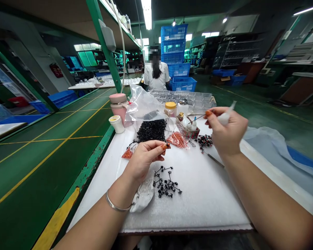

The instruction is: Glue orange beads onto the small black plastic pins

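- Left hand (pixel 148 156): thumb and forefinger pinched together on a small black part (pixel 168 144), above the white worktop (pixel 203 201).
- Right hand (pixel 228 130): thumb and forefinger clamped on thin metal tweezers (pixel 197 115); white squeeze bottle (pixel 225 117) tucked in same hand, nozzle up.
- Loose black stemmed pieces (pixel 168 185) scattered on worktop, nearer the wearer than left hand.
- Beyond left hand: heap of black pieces (pixel 151 130); beside it, clear bag of orange-red bits (pixel 177 139).

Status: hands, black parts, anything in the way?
Left hand pinching dark part. Right hand holding thin tool, white bottle. Loose black parts on mat; white cloth bunched alongside.
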Demonstrator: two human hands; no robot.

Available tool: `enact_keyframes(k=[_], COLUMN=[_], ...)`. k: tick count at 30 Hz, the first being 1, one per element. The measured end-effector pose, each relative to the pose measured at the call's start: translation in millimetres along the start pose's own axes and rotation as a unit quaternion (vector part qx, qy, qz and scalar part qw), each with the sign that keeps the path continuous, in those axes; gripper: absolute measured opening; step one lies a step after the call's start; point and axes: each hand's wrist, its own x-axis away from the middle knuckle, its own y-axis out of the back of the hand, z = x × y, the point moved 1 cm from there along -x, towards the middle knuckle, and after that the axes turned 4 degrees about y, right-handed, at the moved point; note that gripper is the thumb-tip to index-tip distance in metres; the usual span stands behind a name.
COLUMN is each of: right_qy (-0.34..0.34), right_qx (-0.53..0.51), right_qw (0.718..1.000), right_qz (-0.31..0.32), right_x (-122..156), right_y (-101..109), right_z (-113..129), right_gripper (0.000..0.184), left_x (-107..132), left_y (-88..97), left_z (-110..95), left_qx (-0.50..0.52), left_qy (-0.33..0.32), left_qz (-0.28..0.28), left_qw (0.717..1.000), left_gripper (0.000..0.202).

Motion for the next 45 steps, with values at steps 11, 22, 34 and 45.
enact_keyframes(k=[11,22,34,45], right_qy=[-0.1,-0.097,-0.089,0.015], right_qx=[-0.294,-0.292,-0.321,-0.182], right_qw=[0.944,0.944,0.938,0.98], right_qz=[0.109,0.119,0.092,-0.073], right_x=[26,30,28,-20], right_y=[1,0,2,20], right_z=[47,51,50,13], right_gripper=[0.006,0.005,0.002,0.007], left_x=[-1,-1,-2,0], left_y=[0.3,0.3,0.8,-0.2], left_z=[-2,-2,-1,-5], left_qx=[-0.011,-0.006,-0.013,-0.012], left_qy=[-0.007,-0.007,-0.001,0.002], left_qz=[0.015,0.01,0.002,-0.004], left_qw=[1.0,1.0,1.0,1.0], left_gripper=[0.017,0.018,0.017,0.018])
